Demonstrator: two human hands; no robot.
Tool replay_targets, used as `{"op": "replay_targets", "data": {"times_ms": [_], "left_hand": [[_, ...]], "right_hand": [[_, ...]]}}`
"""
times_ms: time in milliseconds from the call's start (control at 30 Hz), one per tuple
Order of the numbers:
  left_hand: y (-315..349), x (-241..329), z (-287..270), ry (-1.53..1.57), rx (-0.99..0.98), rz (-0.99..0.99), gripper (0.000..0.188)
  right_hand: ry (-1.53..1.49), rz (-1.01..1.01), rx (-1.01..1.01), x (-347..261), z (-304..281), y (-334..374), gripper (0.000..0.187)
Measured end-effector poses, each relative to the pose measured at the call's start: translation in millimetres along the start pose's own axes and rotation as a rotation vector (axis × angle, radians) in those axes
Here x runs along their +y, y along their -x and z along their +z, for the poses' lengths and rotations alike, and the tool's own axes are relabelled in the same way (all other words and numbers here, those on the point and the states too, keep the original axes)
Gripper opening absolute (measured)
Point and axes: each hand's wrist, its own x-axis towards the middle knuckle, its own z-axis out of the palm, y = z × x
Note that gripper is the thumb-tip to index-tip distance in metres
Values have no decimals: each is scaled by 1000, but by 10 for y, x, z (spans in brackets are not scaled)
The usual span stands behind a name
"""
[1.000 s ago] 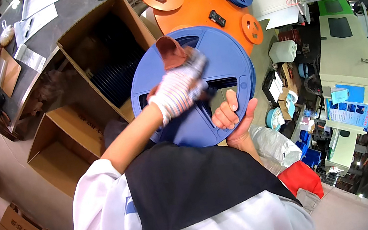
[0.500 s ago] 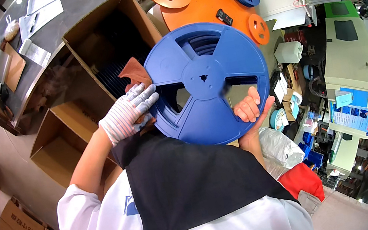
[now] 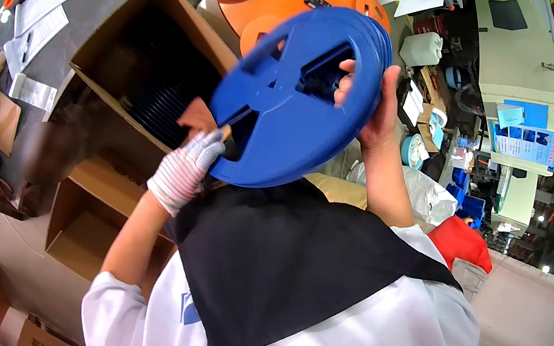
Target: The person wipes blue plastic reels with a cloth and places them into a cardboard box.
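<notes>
Gripping: right hand (image 3: 378,116), stacked blue reels (image 3: 294,122), count unclear | left hand (image 3: 184,170), one brown cloth (image 3: 199,117)

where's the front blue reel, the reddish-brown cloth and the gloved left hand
Front blue reel (image 3: 288,108): head view, on its face just below the hub hole
Reddish-brown cloth (image 3: 198,115): head view, on the loose part sticking up
Gloved left hand (image 3: 187,168): head view, on its back
</notes>
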Motion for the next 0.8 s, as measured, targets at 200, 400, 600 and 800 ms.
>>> {"op": "replay_targets", "data": {"times_ms": [200, 400, 600, 800], "left_hand": [[106, 312, -57, 1673, 519, -629, 26], [657, -65, 301, 1817, 643, -584, 28], [735, -197, 306, 1780, 679, -655, 31], [671, -673, 455, 1458, 789, -861, 26]], "right_hand": [[53, 43, 92, 41, -413, 47, 50], [-48, 44, 114, 104, -563, 208, 42], [-140, 51, 157, 332, -542, 245, 38], [-109, 54, 239, 490, -529, 367, 35]]}}
